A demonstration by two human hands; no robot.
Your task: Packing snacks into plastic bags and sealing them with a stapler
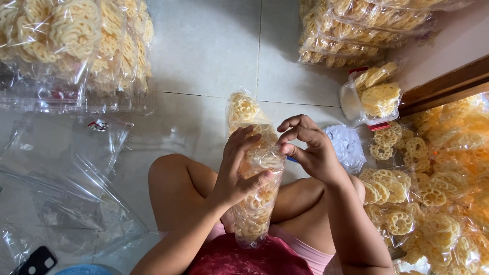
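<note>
A long clear plastic bag (pixel 257 198) filled with yellow flower-shaped crackers stands upright between my knees. My left hand (pixel 237 170) wraps around the bag's middle, thumb on its right side. My right hand (pixel 308 145) pinches the plastic at the bag's upper right edge, fingers curled. Behind my hands the top of another cracker bag (pixel 243 108) lies on the tiled floor.
Filled cracker bags are piled at the top left (pixel 76 35), top right (pixel 361 28) and right side (pixel 438 188). Empty clear bags (pixel 71 173) lie spread on the left floor. A white crumpled bag (pixel 347 145) sits by my right hand. A wooden edge (pixel 448 86) runs at the right.
</note>
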